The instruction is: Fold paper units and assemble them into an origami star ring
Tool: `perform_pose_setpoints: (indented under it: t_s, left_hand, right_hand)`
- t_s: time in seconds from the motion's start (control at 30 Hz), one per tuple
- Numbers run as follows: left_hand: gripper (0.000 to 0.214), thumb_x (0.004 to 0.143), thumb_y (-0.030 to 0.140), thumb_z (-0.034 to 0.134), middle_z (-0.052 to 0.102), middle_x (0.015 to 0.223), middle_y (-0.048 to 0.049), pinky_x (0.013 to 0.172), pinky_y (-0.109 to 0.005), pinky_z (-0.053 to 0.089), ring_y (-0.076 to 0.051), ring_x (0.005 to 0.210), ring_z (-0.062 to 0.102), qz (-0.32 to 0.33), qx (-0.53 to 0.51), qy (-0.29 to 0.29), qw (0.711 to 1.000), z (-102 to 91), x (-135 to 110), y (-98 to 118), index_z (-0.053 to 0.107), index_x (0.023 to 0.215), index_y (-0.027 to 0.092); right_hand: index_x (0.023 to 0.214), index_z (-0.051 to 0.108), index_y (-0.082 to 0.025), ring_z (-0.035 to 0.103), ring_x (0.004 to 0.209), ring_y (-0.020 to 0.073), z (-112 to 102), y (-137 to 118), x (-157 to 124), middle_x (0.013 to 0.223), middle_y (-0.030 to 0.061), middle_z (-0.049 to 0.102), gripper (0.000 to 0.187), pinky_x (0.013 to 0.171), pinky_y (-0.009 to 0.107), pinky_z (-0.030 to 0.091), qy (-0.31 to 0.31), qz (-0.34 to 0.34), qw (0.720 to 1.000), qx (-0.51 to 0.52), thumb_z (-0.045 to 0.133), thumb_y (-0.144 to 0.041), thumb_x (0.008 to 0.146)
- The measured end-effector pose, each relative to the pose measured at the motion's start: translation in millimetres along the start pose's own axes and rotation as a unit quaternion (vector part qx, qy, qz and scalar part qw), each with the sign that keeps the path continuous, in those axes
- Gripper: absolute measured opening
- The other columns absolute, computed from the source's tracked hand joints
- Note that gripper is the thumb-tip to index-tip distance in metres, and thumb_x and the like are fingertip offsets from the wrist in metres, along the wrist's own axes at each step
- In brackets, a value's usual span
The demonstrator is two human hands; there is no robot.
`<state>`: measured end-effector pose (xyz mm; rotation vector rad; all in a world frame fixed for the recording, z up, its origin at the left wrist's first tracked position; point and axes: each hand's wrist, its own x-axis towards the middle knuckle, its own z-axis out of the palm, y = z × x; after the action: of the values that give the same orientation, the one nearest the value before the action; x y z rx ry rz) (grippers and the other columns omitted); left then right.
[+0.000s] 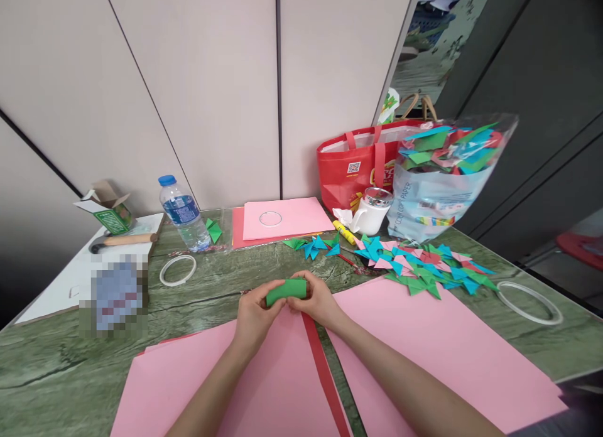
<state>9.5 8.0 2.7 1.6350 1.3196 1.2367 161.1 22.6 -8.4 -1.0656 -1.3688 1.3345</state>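
Both my hands meet over the middle of the green table [207, 286]. My left hand [253, 316] and my right hand [318, 300] pinch a small folded green paper [286, 291] from either end, fingers curled round it. Beneath them lie large pink paper sheets [438, 349], with a red strip [325, 374] showing between two of them.
A pile of folded green, blue and pink paper shapes [424, 267] lies at the right, by a clear bag [447, 173] full of more. Behind stand a red tote bag [353, 167], a white mug [372, 214], a water bottle [181, 211] and tape rings [178, 269].
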Motion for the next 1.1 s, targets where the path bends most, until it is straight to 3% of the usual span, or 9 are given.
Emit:
perform_pose_setpoints:
  t_s: [0.17, 0.37, 0.67, 1.1]
  left_hand:
    - [0.031, 0.062, 0.018, 0.064, 0.071, 0.083, -0.0033, 0.051, -0.022, 0.045, -0.014, 0.058, 0.059, -0.003, 0.037, 0.000, 0.999, -0.1, 0, 2, 0.070, 0.093, 0.019]
    - [0.035, 0.062, 0.023, 0.065, 0.066, 0.068, -0.0011, 0.042, -0.020, 0.036, -0.009, 0.044, 0.045, -0.040, 0.034, 0.008, 0.999, -0.8, -1, 3, 0.068, 0.096, 0.016]
    - [0.034, 0.061, 0.024, 0.066, 0.050, 0.051, 0.0047, 0.040, -0.020, 0.026, -0.007, 0.042, 0.030, -0.077, 0.027, 0.034, 0.996, -5.0, 3, 15, 0.069, 0.094, 0.015]
    - [0.037, 0.062, 0.024, 0.066, 0.069, 0.084, -0.0029, 0.054, -0.022, 0.048, -0.014, 0.062, 0.058, -0.069, 0.000, 0.052, 0.996, -11.2, 7, 7, 0.067, 0.097, 0.017]
  right_hand:
    - [0.089, 0.046, -0.021, 0.055, 0.047, 0.0124, 1, 0, -1, 0.059, -0.0067, 0.056, 0.036, 0.047, 0.024, 0.046, 0.016, 0.007, 0.999, -0.049, 0.060, -0.012, 0.057]
    - [0.089, 0.044, -0.021, 0.061, 0.051, 0.0144, 1, -3, 0, 0.062, -0.0060, 0.060, 0.036, 0.053, 0.029, 0.053, -0.013, 0.041, 0.998, 0.056, 0.061, -0.014, 0.058]
    - [0.088, 0.044, -0.019, 0.067, 0.061, 0.0208, -4, -5, 3, 0.063, -0.0013, 0.067, 0.044, 0.063, 0.037, 0.055, -0.035, 0.090, 0.983, 0.154, 0.071, -0.026, 0.054]
    - [0.102, 0.044, -0.020, 0.067, 0.075, 0.0194, -6, -9, 3, 0.079, 0.0008, 0.068, 0.048, 0.074, 0.038, 0.052, -0.096, 0.064, 0.976, 0.185, 0.066, -0.021, 0.059]
